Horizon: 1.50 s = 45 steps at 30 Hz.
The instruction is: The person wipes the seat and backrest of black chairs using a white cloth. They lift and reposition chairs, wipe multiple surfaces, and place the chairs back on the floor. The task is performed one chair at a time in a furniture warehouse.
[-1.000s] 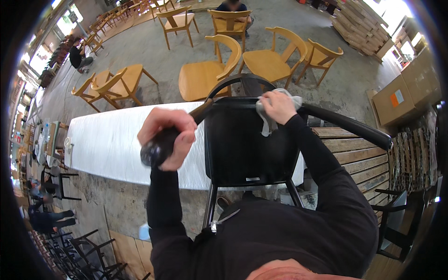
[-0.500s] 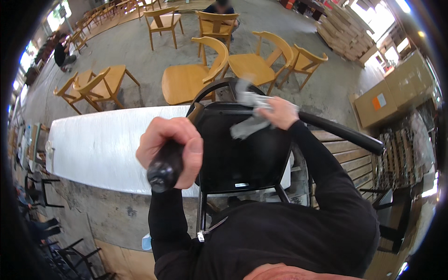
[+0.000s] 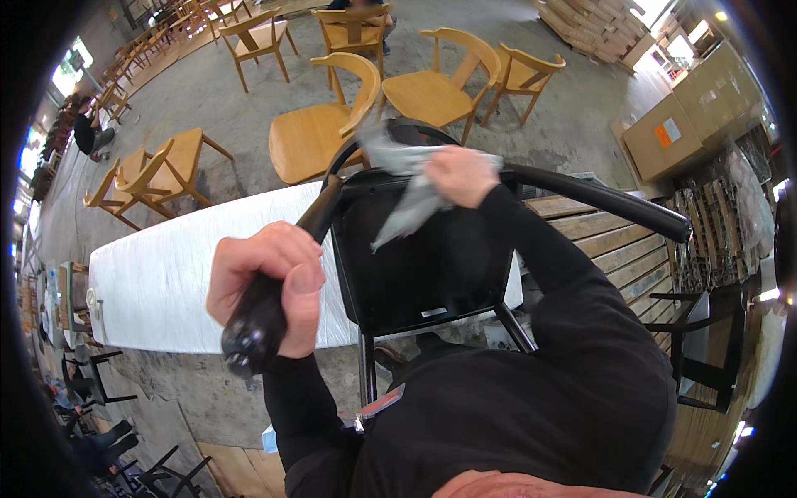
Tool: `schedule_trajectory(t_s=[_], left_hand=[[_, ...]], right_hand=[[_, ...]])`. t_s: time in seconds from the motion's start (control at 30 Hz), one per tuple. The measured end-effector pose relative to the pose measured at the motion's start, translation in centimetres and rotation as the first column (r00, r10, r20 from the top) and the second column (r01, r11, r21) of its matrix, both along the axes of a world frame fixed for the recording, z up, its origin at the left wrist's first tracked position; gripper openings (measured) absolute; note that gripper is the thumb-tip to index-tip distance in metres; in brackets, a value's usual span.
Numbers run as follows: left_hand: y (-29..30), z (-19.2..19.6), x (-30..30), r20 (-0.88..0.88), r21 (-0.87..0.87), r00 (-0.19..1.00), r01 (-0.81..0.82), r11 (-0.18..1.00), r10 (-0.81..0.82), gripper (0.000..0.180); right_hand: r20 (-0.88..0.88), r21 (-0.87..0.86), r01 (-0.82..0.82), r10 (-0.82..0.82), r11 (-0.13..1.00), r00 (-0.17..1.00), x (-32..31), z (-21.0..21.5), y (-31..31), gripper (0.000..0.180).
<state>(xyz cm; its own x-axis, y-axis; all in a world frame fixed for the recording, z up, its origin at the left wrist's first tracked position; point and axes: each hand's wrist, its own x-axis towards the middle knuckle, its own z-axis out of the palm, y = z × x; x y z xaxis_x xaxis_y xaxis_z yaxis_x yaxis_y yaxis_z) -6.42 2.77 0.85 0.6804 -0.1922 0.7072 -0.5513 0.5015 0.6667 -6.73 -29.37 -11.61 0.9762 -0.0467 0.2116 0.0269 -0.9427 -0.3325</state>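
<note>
In front of me is a black chair [image 3: 419, 270], tilted so that a flat black seat panel with a small white label faces me. My left hand [image 3: 270, 274] is closed round one of its black legs or arms [image 3: 253, 328], whose rounded end points up toward me. A similar black bar [image 3: 602, 202] sticks out to the right. At the far edge of the panel my right hand [image 3: 461, 176] is closed on a grey cloth [image 3: 413, 206], partly blurred, with its loose ends hanging over the panel.
A long white-wrapped surface [image 3: 199, 274] extends left beneath the chair. Light wooden chairs [image 3: 311, 137] stand beyond it. On the right are a slatted wooden pallet [image 3: 618, 249], cardboard boxes [image 3: 706, 108] and a black chair frame [image 3: 706, 349]. Another person [image 3: 90, 133] crouches far left.
My right hand and the cloth have moved left along the panel's far edge. My left hand has shifted left and slightly nearer with the bar it grips, and the view has shifted.
</note>
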Motion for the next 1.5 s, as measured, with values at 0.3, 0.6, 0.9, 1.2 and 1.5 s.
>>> schedule_trajectory(t_s=[0.3, 0.6, 0.9, 1.2, 1.5], left_hand=[[-0.4, -0.1, 0.5, 0.066, -0.047, 0.997, -0.041, 0.998, 0.044, 0.020], [-0.7, 0.3, 0.9, 0.240, 0.078, 0.971, -0.024, 0.997, 0.005, 0.016], [-0.9, 0.7, 0.6, 0.211, 0.121, 0.978, -0.030, 0.992, 0.004, 0.012], [-0.7, 0.5, 0.8, 0.249, 0.145, 0.965, -0.120, 0.982, 0.081, 0.017], [-0.7, 0.5, 1.0, 0.227, 0.142, 0.972, -0.095, 0.985, 0.061, 0.014]], right_hand=[[0.033, 0.071, -0.101, 0.099, 0.992, 0.995, 6.9, 1.3, 13.1, 0.024], [-0.104, 0.834, 0.342, -0.485, 0.434, 0.869, -15.5, -7.8, -0.4, 0.031], [0.142, 0.940, -0.214, 0.268, 0.264, 0.953, -4.2, -0.9, -17.2, 0.051], [-0.185, 0.918, 0.227, -0.156, 0.324, 0.970, -10.2, -5.2, -16.4, 0.047], [0.209, 0.922, -0.374, -0.686, -0.099, 0.697, -7.3, -10.7, -14.3, 0.039]])
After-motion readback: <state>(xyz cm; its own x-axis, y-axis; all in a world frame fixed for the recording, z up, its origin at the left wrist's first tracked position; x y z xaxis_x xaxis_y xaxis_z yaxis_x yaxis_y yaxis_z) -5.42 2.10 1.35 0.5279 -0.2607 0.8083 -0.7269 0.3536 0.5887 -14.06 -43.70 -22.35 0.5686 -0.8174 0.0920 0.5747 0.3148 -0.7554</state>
